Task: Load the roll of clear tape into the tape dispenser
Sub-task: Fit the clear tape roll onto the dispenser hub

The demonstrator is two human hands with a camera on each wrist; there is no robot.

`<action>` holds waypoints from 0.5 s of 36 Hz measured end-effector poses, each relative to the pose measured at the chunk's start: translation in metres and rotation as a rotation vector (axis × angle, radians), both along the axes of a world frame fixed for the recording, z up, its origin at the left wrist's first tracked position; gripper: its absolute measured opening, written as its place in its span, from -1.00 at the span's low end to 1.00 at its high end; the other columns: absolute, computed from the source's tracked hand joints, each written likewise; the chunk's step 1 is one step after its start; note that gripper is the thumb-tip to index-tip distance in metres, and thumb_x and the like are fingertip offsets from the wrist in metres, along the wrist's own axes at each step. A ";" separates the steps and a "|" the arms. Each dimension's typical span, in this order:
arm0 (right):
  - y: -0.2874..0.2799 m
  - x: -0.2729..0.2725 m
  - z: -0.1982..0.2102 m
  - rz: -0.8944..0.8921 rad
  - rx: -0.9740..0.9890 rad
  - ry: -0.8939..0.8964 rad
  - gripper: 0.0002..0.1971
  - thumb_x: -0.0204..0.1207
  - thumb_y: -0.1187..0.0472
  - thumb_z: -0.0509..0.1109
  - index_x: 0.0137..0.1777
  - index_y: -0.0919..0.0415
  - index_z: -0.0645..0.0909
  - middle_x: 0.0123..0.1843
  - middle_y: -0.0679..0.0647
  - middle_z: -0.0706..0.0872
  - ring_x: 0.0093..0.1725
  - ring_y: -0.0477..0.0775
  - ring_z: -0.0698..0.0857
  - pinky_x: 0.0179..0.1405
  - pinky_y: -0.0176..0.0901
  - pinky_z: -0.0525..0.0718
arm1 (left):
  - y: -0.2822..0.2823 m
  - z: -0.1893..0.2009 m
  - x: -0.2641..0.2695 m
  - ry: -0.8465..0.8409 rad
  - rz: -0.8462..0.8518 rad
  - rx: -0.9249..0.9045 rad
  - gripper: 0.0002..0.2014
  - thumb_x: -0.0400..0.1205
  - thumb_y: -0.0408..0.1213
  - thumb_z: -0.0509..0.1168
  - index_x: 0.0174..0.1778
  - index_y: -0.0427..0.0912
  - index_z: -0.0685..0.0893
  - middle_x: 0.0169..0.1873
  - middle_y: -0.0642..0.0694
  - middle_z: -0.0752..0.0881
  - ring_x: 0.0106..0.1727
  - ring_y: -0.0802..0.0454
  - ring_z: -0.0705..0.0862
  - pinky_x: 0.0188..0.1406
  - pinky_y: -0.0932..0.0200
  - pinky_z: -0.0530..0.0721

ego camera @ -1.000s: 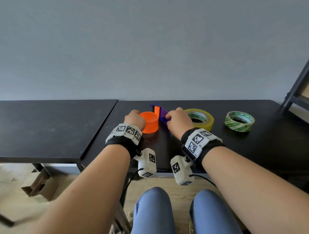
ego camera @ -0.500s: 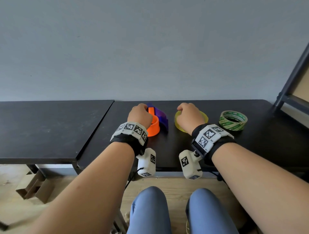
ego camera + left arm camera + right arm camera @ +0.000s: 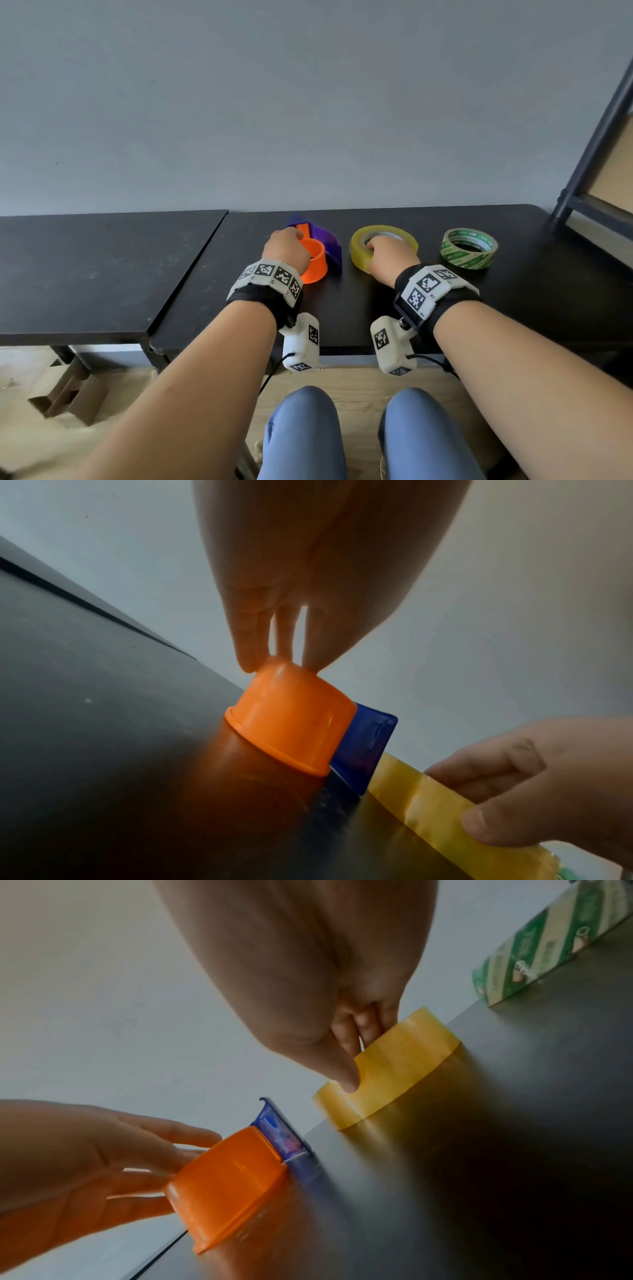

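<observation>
The tape dispenser is purple with an orange hub and lies on the black table. My left hand rests on it, with straight fingers touching the hub's top rim. To its right lies the yellowish clear tape roll, flat on the table. My right hand grips that roll, thumb on the outer wall and fingers down in the core. The roll is apart from the dispenser.
A green-and-white printed tape roll lies flat further right. A second black table adjoins on the left. A dark shelf frame stands at the far right. Cardboard lies on the floor below.
My right hand left the dispenser, moved right to the clear tape roll and took hold of it. My left hand stayed on the dispenser, which turned a little.
</observation>
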State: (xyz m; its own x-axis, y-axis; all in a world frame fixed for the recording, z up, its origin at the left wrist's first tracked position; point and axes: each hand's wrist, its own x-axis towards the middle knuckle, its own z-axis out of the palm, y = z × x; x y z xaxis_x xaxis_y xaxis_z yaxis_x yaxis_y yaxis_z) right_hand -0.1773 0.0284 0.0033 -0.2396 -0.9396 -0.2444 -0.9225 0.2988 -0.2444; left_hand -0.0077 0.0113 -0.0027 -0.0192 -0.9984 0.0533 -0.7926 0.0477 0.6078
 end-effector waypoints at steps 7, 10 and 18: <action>0.009 -0.002 -0.007 -0.013 -0.210 -0.041 -0.56 0.69 0.29 0.10 0.54 0.32 0.47 0.51 0.25 0.59 0.44 0.30 0.60 0.49 0.10 0.52 | 0.005 0.006 0.001 0.065 -0.004 -0.088 -0.50 0.58 -0.41 0.19 0.48 -0.12 0.55 0.42 -0.16 0.60 0.40 -0.16 0.59 0.23 0.05 0.57; 0.016 0.000 -0.008 -0.010 -0.324 -0.064 -0.62 0.67 0.29 0.11 0.38 0.34 0.62 0.32 0.26 0.72 0.29 0.29 0.69 0.35 0.07 0.60 | 0.008 0.011 -0.004 0.099 -0.018 -0.130 -0.53 0.58 -0.43 0.21 0.45 -0.12 0.58 0.38 -0.14 0.64 0.39 -0.12 0.61 0.26 0.08 0.55; 0.022 0.004 -0.001 0.051 -0.577 -0.219 -0.56 0.54 0.45 0.26 0.43 0.28 0.56 0.33 0.22 0.71 0.35 0.24 0.65 0.30 -0.01 0.58 | 0.008 0.023 -0.021 0.224 -0.047 -0.117 -0.55 0.67 -0.13 0.27 0.48 -0.17 0.55 0.36 -0.14 0.67 0.38 -0.08 0.62 0.30 0.09 0.53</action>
State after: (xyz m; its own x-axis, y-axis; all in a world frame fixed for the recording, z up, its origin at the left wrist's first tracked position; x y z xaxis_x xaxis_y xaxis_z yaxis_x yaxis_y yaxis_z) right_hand -0.1733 0.0505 0.0023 -0.1929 -0.9440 0.2676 -0.8421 0.0193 -0.5390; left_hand -0.0291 0.0196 0.0206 -0.0403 -0.9834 0.1770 -0.6343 0.1621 0.7559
